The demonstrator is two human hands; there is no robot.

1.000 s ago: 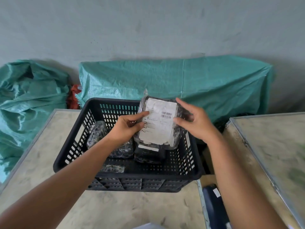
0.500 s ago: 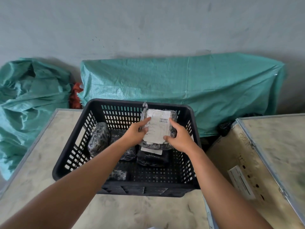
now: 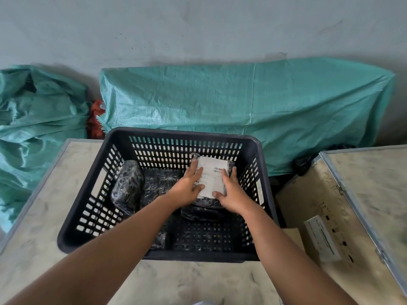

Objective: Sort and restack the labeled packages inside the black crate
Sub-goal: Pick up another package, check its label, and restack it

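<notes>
Both grips, left hand (image 3: 187,190) and right hand (image 3: 231,192), flat on labeled package (image 3: 212,179) stacked in black crate (image 3: 180,137); left-side wrapped bundles (image 3: 127,186) unsorted.

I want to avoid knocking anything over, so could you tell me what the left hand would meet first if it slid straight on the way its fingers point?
The left hand points toward the black crate's slotted far wall; that is probably first, though depth is unclear.

A pale grey-blue plaster wall (image 3: 198,29) stood behind, scuffed and evenly lit. Green woven tarpaulins (image 3: 242,102) draped bulky shapes along it, above two marbled, metal-edged table tops (image 3: 39,205).
</notes>
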